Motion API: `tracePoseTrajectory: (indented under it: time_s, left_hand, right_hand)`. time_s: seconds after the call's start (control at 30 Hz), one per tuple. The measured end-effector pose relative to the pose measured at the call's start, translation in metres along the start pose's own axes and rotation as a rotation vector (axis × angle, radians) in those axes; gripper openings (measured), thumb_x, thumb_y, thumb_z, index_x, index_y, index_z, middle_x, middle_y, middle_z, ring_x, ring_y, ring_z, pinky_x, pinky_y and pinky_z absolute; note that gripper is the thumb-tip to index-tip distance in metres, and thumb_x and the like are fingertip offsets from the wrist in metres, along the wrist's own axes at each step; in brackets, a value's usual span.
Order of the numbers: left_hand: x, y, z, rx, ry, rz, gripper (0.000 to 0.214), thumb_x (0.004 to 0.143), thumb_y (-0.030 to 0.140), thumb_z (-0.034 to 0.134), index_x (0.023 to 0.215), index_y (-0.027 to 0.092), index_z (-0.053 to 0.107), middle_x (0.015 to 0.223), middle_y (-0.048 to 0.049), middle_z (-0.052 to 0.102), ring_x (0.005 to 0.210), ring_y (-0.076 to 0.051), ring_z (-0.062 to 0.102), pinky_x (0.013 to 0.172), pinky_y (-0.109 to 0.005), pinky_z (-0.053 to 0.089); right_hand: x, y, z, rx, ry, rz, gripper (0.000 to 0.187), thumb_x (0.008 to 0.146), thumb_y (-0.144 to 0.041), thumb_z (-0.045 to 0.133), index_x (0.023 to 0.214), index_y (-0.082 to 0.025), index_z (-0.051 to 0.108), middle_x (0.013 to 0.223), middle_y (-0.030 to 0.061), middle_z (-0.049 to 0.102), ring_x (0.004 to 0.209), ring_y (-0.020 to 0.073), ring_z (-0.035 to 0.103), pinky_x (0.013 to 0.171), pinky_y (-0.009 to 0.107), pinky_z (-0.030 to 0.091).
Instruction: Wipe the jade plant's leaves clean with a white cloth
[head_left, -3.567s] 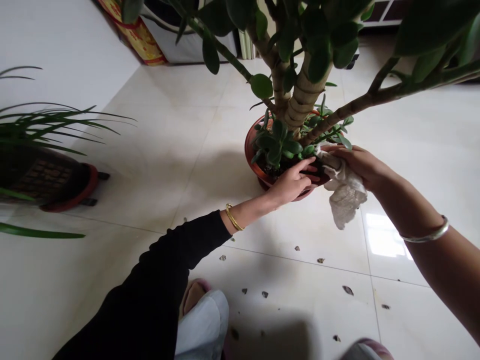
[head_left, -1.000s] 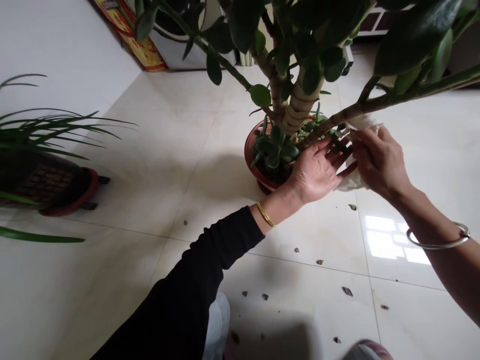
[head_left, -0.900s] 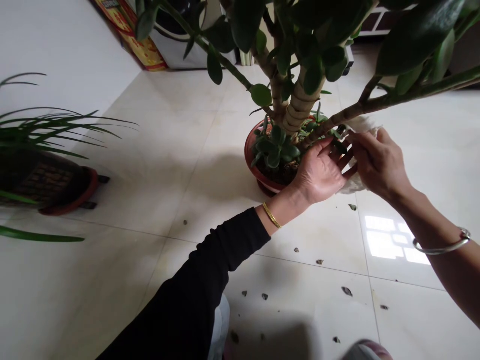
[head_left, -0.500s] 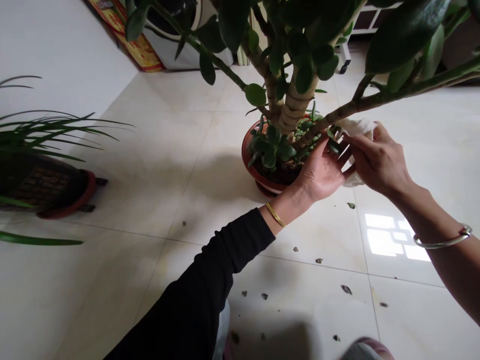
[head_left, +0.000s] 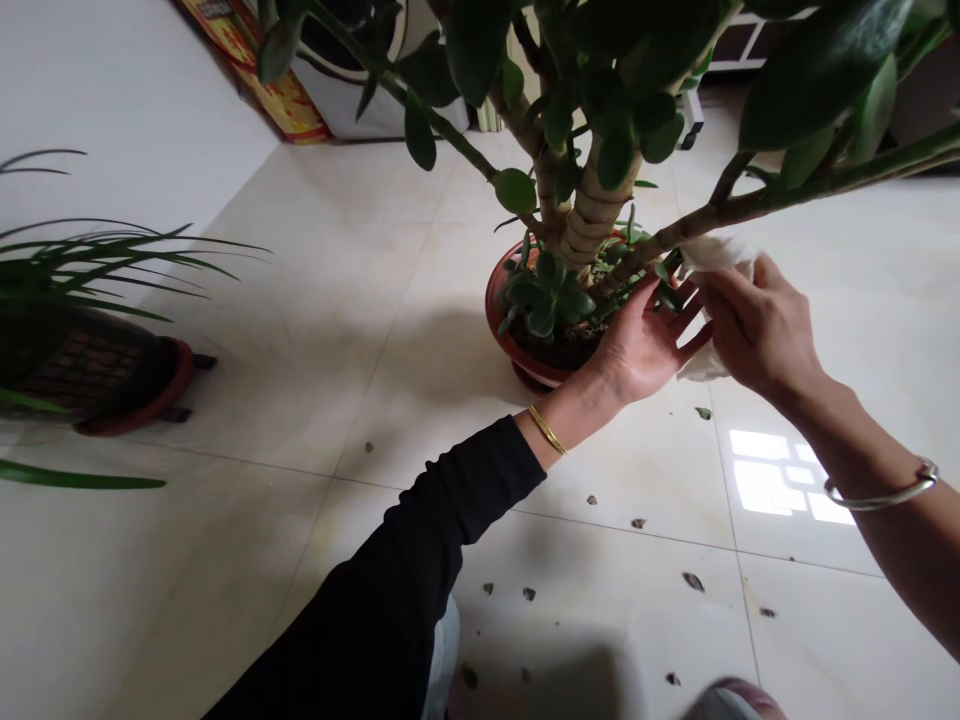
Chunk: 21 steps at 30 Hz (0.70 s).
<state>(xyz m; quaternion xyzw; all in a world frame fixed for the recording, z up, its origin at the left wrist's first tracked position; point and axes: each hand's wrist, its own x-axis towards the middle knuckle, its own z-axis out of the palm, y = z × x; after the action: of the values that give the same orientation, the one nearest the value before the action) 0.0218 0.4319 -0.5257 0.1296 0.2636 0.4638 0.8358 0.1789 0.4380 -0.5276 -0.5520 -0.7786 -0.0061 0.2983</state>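
A large jade plant (head_left: pixel 589 225) with thick stems and fleshy leaves grows in a reddish-brown pot (head_left: pixel 504 325). My left hand (head_left: pixel 649 335) is palm up at the pot's right side, fingers apart under small green leaves (head_left: pixel 666 292) near a low branch (head_left: pixel 686 225). Whether those leaves rest on its fingers I cannot tell. Just right of it, my right hand (head_left: pixel 761 320) is closed on a crumpled white cloth (head_left: pixel 716 255), part of which hangs down behind the fingers. Its fingertips are partly hidden beside the left hand's fingers.
Several dry fallen leaves (head_left: pixel 693 581) lie scattered on the pale tiled floor (head_left: pixel 420 400). At the left stands a long-leaved plant in a dark pot (head_left: pixel 90 365) on a wheeled reddish base (head_left: pixel 176 385). A washing machine (head_left: pixel 405 110) is at the back; long branches spread overhead.
My right hand has shifted slightly, and the white cloth with it. My left hand's fingers have spread a little. The pot and plant stand as before.
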Motion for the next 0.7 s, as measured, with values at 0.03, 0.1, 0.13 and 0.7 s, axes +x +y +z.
tracePoseTrajectory:
  time_s: [0.03, 0.1, 0.13, 0.7]
  left_hand:
    - [0.000, 0.000, -0.001, -0.004, -0.003, -0.002, 0.025, 0.107, 0.038, 0.046, 0.122, 0.027, 0.064, 0.153, -0.0014, 0.061, 0.148, -0.022, 0.056, 0.116, -0.044, 0.053]
    - [0.001, 0.000, -0.002, -0.029, -0.028, 0.002, 0.023, 0.105, 0.037, 0.048, 0.120, 0.027, 0.064, 0.153, -0.0008, 0.062, 0.147, -0.022, 0.056, 0.117, -0.046, 0.052]
    - [0.000, -0.001, -0.002, -0.048, -0.044, 0.003, 0.022, 0.105, 0.036, 0.049, 0.119, 0.027, 0.064, 0.153, -0.0006, 0.062, 0.147, -0.022, 0.056, 0.118, -0.046, 0.051]
    - [0.002, -0.003, 0.000, -0.300, 0.115, -0.062, 0.014, 0.097, 0.035, 0.068, 0.093, 0.022, 0.074, 0.100, -0.0035, 0.076, 0.107, -0.020, 0.073, 0.093, -0.031, 0.057]
  right_hand:
    - [0.000, 0.000, 0.000, -0.008, -0.014, 0.000, 0.038, 0.105, -0.037, 0.044, 0.123, -0.027, 0.076, 0.107, 0.0096, 0.066, 0.079, 0.0196, 0.059, 0.067, 0.033, 0.042]
    - [0.001, 0.000, 0.001, -0.003, 0.001, 0.011, 0.038, 0.105, -0.037, 0.045, 0.124, -0.025, 0.075, 0.108, 0.0102, 0.067, 0.079, 0.0195, 0.059, 0.068, 0.034, 0.044]
    - [0.001, 0.001, 0.001, 0.013, 0.031, 0.017, 0.038, 0.105, -0.036, 0.045, 0.125, -0.024, 0.075, 0.107, 0.0105, 0.067, 0.080, 0.0200, 0.060, 0.069, 0.034, 0.045]
    - [-0.015, -0.038, -0.004, 0.110, 0.034, -0.100, 0.029, 0.103, -0.031, 0.047, 0.107, -0.022, 0.074, 0.092, 0.0070, 0.065, 0.067, 0.0159, 0.051, 0.060, 0.032, 0.038]
